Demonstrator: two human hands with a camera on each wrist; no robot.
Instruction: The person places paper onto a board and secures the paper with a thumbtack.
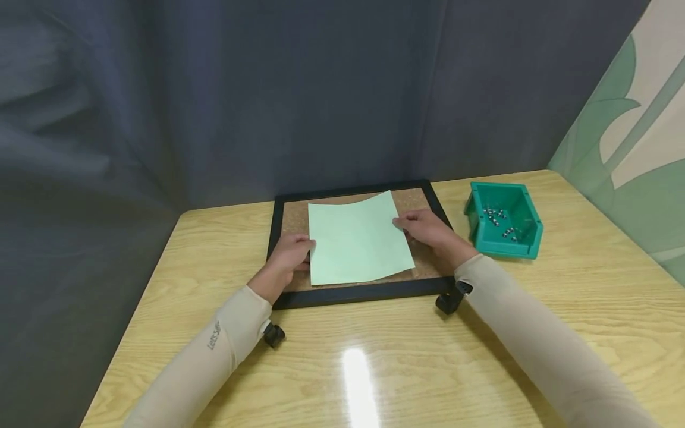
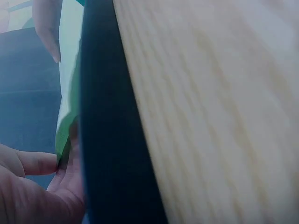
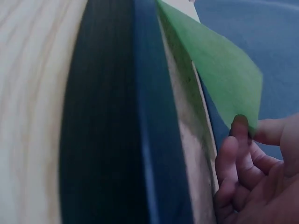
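A sheet of pale green paper (image 1: 358, 241) is held over a cork board (image 1: 295, 221) with a black frame (image 1: 364, 291). My left hand (image 1: 289, 255) pinches the paper's left edge between thumb and fingers; the left wrist view shows that grip close up on the paper (image 2: 65, 135). On the other side, my right hand (image 1: 425, 229) pinches the right edge. In the right wrist view the sheet (image 3: 224, 70) slopes up off the cork, with the thumb and a fingertip on its edge. The paper bends slightly, its top edge dipping in the middle.
Right of the board stands a teal open-front bin (image 1: 505, 249) with several small shiny pieces (image 1: 495, 217) in it. The board lies on a wooden table (image 1: 407, 356). A dark curtain (image 1: 321, 95) hangs behind and to the left, and a leaf-patterned wall (image 1: 631, 154) rises at the right.
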